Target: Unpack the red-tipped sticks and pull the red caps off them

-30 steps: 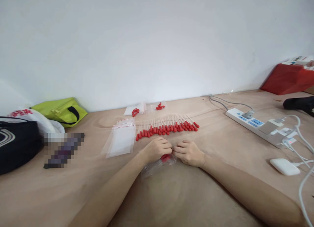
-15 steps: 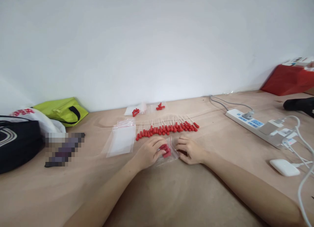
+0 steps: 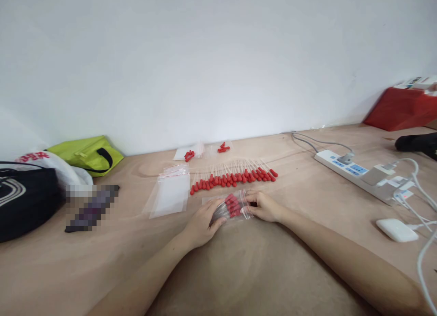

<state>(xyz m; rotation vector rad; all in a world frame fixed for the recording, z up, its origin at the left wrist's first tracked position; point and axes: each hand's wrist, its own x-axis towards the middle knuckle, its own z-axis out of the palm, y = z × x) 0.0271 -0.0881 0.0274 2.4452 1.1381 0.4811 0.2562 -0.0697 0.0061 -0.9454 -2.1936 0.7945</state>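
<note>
1. Since a second ago, both hands have drawn apart along the small clear bag (image 3: 233,206), which earlier lay bunched under their knuckles and now lies stretched out flat between them, its red-tipped contents plain to see.
2. The left hand (image 3: 202,222) grips the bag's left end, thumb on top and fingers curled along its near edge.
3. The right hand (image 3: 265,206) pinches the bag's right end between thumb and fingertips.
4. The bag rests on the wooden table (image 3: 259,270), right in front of the person and just on the near side of the row of red-tipped sticks (image 3: 234,176), not touching it.
5. A stack of empty zip bags (image 3: 170,193) lies left of that row.
6. Two filled bags (image 3: 190,155) sit farther back near the wall.
7. At the far left lie a green pouch (image 3: 85,154), a black bag (image 3: 23,197) and a blurred dark object (image 3: 91,207).
8. To the right, well apart from the hands, run a white power strip (image 3: 355,172) with plugs and cables, a white adapter (image 3: 396,229) and a red box (image 3: 399,109).
</note>
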